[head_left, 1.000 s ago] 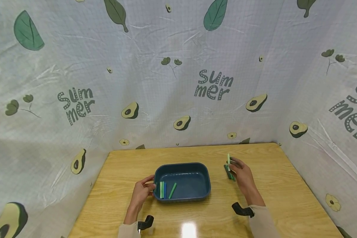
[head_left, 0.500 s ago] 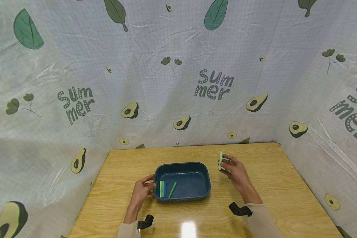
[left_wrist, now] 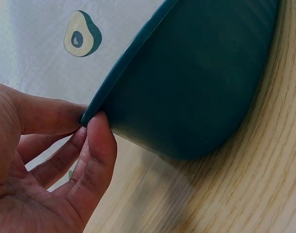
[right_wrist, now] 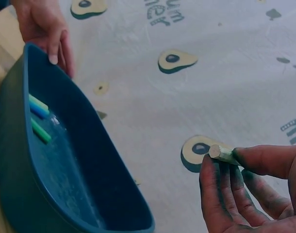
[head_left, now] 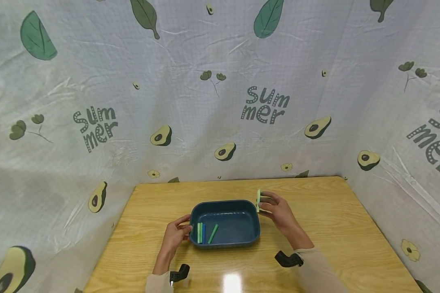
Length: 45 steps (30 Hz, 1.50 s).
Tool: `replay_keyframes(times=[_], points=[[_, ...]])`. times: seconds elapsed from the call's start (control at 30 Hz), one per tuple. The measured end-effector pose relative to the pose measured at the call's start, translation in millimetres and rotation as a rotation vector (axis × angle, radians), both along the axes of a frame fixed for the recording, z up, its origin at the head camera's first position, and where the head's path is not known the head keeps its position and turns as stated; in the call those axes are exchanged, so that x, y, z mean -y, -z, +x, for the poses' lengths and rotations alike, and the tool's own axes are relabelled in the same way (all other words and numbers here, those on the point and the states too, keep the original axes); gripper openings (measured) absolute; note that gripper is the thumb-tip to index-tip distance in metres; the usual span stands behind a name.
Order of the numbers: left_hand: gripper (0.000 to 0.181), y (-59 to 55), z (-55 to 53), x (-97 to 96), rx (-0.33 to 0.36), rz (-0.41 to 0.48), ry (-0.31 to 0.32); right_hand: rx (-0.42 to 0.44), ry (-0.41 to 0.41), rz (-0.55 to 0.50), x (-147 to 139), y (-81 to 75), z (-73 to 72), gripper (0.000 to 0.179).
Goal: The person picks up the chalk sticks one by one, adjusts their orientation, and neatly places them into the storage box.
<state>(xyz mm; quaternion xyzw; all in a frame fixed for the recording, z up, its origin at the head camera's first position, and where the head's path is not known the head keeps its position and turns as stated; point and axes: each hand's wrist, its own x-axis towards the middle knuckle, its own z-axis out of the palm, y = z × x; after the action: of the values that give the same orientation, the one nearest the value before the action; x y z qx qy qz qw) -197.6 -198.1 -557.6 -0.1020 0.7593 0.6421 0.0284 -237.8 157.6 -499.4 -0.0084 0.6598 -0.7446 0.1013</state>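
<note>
A dark teal tub [head_left: 229,245] stands on the table. My left hand [head_left: 174,236] pinches its left rim between thumb and fingers; the left wrist view shows the thumb and fingertips on either side of the rim. Along the tub's left end lie two light green chalk sticks and a blue chalk stick [head_left: 203,234] side by side, with a green chalk stick [head_left: 213,234] slanted a little apart. At the tub's far right corner, my right hand [head_left: 280,211] pinches a pale green chalk stick [right_wrist: 221,153] above the rim. Green smudges show on its fingertips.
The wooden table [head_left: 337,228] extends on both sides of the tub. A white sheet [head_left: 190,134] printed with avocados and lettering hangs behind and at the sides. A bright reflection lies on the near table surface.
My right hand has moved left with the pale green chalk stick, from the green sticks on the table to the tub's far right corner. My left hand stays on the rim.
</note>
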Motion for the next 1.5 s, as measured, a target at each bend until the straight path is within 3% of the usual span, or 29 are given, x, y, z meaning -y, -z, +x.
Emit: replay_keyframes(times=[0.43,1.2,1.5], points=[[0.046,0.2,1.3,0.6,0.004,0.013,0.0,-0.01,-0.08,0.027,25,-5.8,4.9,0.056],[0.045,0.5,0.1,0.6,0.008,-0.006,-0.016,0.109,-0.172,0.011,78,16.5,-0.2,0.055],[0.046,1.7,-1.3,1.0,0.019,-0.009,-0.024,0.161,-0.199,0.106,91,23.5,-0.5,0.059]])
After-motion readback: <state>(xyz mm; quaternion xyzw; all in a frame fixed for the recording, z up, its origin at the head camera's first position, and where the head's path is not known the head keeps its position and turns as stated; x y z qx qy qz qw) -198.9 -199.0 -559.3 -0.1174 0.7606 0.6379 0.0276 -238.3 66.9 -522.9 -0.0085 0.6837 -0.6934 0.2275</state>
